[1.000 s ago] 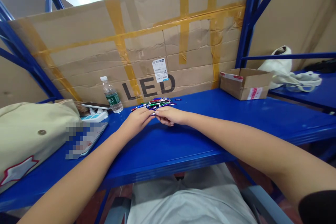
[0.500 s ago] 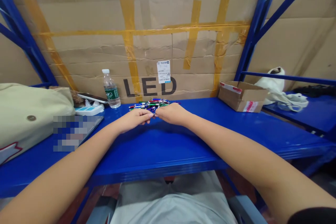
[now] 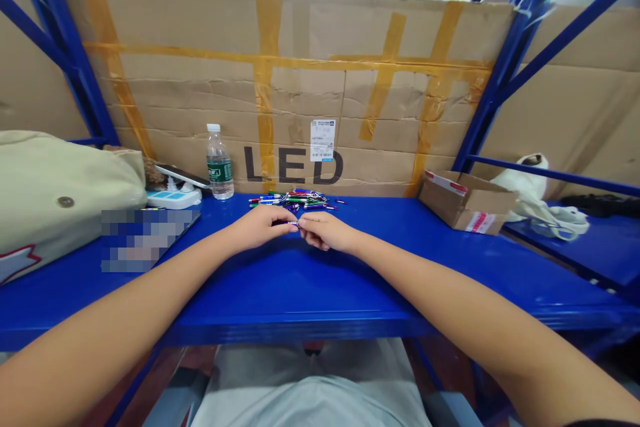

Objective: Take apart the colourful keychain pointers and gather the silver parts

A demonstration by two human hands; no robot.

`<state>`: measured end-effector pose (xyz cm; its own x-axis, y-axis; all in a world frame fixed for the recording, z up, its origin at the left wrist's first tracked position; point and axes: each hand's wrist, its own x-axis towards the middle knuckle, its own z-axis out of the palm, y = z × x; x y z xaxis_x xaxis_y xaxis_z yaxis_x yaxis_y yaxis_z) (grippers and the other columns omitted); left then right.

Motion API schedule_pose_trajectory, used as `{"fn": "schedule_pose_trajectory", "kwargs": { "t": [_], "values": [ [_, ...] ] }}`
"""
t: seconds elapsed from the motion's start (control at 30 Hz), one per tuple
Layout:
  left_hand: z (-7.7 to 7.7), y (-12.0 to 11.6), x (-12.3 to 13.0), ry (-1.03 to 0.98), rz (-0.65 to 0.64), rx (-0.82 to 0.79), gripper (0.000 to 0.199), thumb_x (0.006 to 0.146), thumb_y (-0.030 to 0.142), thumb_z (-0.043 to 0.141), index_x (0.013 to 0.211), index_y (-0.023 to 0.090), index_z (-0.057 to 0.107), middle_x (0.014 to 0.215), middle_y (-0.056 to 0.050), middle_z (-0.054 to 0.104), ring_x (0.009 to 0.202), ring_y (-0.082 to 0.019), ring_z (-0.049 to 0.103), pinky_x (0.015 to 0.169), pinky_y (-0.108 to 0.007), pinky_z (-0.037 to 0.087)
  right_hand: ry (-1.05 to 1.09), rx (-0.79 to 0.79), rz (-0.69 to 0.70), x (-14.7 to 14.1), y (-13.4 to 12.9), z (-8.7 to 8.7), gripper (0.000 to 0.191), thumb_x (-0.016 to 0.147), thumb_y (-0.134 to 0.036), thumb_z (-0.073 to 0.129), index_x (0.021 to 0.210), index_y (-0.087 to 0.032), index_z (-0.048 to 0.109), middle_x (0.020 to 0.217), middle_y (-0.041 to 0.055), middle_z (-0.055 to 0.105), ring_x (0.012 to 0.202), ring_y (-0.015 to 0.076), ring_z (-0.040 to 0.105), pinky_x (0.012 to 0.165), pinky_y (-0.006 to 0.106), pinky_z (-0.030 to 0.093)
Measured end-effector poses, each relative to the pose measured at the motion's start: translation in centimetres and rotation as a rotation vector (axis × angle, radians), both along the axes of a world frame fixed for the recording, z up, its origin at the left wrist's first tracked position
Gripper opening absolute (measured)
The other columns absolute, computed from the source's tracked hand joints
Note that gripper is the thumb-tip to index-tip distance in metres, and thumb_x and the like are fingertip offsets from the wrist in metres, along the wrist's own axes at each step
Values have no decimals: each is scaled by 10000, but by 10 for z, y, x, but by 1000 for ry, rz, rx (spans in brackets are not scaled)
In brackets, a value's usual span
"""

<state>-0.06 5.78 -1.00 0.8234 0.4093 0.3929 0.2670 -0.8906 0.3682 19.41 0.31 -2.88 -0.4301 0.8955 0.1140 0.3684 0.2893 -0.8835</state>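
Observation:
Between my two hands is a slim pen (image 3: 291, 223), mostly covered by the fingers. My left hand (image 3: 261, 225) is closed around its left part, with thumb and forefinger pinched together. At the other end my right hand (image 3: 329, 229) pinches the tip with thumb and fingertips, its remaining fingers curled under. Both hands are just above the blue table (image 3: 300, 287). Right behind them lies a loose pile of pens (image 3: 300, 197) in red, blue, green and purple with silvery parts.
A water bottle (image 3: 220, 163) stands at the back left, near a white power strip (image 3: 174, 198) and a beige bag (image 3: 65, 200). An opened cardboard box (image 3: 463, 203) sits at the right. Tall cardboard (image 3: 200, 100) closes off the back.
The view has shifted slightly. My right hand has turned, so its curled fingers now show below the pen. More of the pile is visible behind the hands.

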Motion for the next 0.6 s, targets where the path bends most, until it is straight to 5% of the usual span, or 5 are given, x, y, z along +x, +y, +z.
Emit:
{"fn": "schedule_pose_trajectory", "kwargs": {
  "t": [0.2,0.4,0.6],
  "values": [
    [4,-4,2,-51,-14,306,255,885,330,498,983,184,682,941,-68,715,877,-186,640,808,-279,455,79,-68,1,-2,1,4,298,941,-352,280,720,-203,414,420,-83,351,349,87,302,363,197,275],
    [3,-2,5,-91,55,146,278,879,369,514,979,181,692,936,-45,721,843,-178,643,758,-262,466,-611,673,-174,9,-5,22,304,956,-388,333,845,-174,517,813,57,615,711,154,549,633,262,384],
    [2,-3,5,-87,17,135,271,881,361,528,979,177,701,951,-49,726,852,-172,654,771,-255,476,-959,858,-106,17,-5,26,243,953,-309,356,930,-177,558,864,75,648,728,183,573,625,269,349]
  ]
}}
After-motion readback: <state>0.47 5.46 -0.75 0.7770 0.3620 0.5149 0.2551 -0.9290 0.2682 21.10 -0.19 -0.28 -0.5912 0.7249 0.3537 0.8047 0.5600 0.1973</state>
